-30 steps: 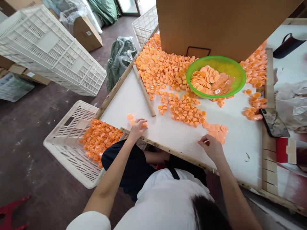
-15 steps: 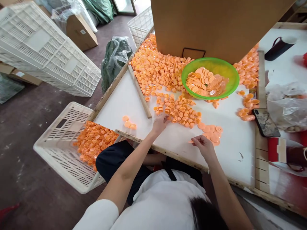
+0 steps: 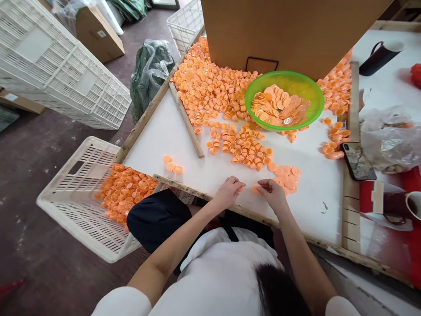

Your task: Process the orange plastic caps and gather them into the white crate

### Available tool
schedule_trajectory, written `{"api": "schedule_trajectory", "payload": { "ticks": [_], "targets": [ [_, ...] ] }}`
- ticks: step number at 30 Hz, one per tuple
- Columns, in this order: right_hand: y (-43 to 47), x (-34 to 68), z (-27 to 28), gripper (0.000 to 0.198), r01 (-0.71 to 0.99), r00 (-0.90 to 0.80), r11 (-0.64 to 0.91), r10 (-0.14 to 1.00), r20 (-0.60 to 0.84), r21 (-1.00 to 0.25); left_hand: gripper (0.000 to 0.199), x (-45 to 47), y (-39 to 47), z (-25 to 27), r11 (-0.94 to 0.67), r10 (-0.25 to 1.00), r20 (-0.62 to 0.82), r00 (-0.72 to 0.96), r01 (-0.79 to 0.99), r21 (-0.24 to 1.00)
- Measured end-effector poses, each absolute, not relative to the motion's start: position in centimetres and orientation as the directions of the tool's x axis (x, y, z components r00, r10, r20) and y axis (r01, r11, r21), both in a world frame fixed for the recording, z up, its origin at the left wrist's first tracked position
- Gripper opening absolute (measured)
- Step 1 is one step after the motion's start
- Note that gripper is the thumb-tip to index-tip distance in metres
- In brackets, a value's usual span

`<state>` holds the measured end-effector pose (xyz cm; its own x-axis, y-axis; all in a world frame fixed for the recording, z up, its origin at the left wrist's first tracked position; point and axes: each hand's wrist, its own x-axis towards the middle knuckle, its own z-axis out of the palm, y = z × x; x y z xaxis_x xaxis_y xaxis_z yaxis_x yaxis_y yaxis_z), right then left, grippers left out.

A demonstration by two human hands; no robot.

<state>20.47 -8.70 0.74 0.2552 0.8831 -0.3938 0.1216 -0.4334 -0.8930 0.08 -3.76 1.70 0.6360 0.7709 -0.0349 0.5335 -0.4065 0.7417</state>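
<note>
Now the left hand (orange piece pinched) nears the right hand.

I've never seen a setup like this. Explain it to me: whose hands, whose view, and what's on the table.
There is no machine: these are a person's bare left hand and right hand, seen from a camera worn on that person's head, looking forward and down. On the white tabletop are small orange cups, with a green bowl of flat orange discs among them, plus loose discs near the right hand. The right hand pinches a single disc; the left holds a small orange piece, mostly hidden. A white plastic crate of orange pieces is beside the left knee.
</note>
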Motion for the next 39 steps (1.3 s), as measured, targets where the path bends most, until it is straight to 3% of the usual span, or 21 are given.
{"api": "schedule_trajectory", "payload": {
  "ticks": [2,7,12,16,22,26,31,39],
  "targets": [
    [-8.8,19.8,1.0,0.036,0.092,0.234,-0.442,0.881,-0.412,-0.893,0.041,-0.5,-3.7,1.9,-0.296,0.813,-0.068,0.579,0.51,0.808],
    [-7.9,17.0,1.6,0.031,0.029,0.154,-0.415,0.901,-0.406,-0.909,0.02,-0.9,-3.5,2.5,0.084,0.876,-0.288,0.388,0.465,0.881],
    [-6.2,15.3,1.2,0.023,0.228,0.14,-0.452,0.892,-0.43,-0.863,0.015,0.3,-3.0,2.2,0.398,0.795,-0.501,0.341,0.33,0.856],
    [-5.4,15.9,1.1,0.021,0.327,0.093,-0.486,0.87,-0.484,-0.811,0.016,0.5,-2.0,1.6,0.534,0.73,-0.607,0.315,0.291,0.794],
    [-3.8,16.4,1.6,0.016,0.539,0.063,-0.47,0.85,-0.523,-0.699,0.015,0.5,-0.3,1.1,0.546,0.67,-0.668,0.323,0.396,0.738],
    [-3.0,16.5,1.6,0.018,0.535,0.027,-0.504,0.812,-0.583,-0.678,0.011,0.6,0.4,1.5,0.506,0.651,-0.673,0.351,0.46,0.73],
    [-3.7,16.7,2.2,0.017,0.578,-0.037,-0.373,0.876,-0.481,-0.725,0.014,0.4,0.4,1.5,0.522,0.637,-0.678,0.367,0.441,0.73],
    [-4.0,16.7,2.3,0.018,0.583,-0.024,-0.376,0.878,-0.478,-0.72,0.022,0.4,0.3,1.7,0.531,0.632,-0.683,0.366,0.438,0.726]
  ]
}}
